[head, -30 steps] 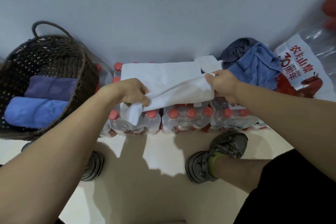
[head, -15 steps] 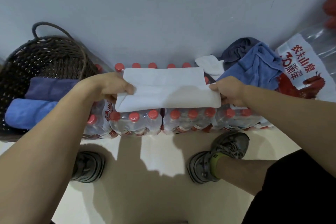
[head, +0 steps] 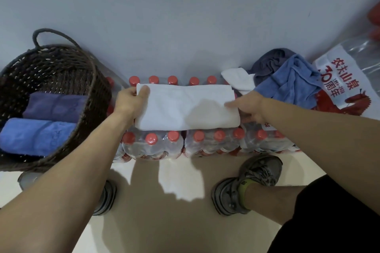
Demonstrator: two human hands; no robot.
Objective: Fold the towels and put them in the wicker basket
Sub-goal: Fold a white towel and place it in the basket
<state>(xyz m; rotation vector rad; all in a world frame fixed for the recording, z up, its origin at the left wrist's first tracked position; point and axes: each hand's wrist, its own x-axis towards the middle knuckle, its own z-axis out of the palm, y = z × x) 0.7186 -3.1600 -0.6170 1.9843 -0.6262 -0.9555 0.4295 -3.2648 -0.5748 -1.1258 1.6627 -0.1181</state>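
The white towel (head: 186,107), held up half-folded a second ago, now lies flat as a folded rectangle on the water bottles (head: 153,145) at mid-frame. The left hand (head: 129,102) grips its left edge, thumb on top; the right hand (head: 249,108) rests open against its right edge. One fold is done; another probably follows. The basket (head: 93,72), at left, holds two folded towels. An unfolded pile (head: 287,80) waits at upper right.
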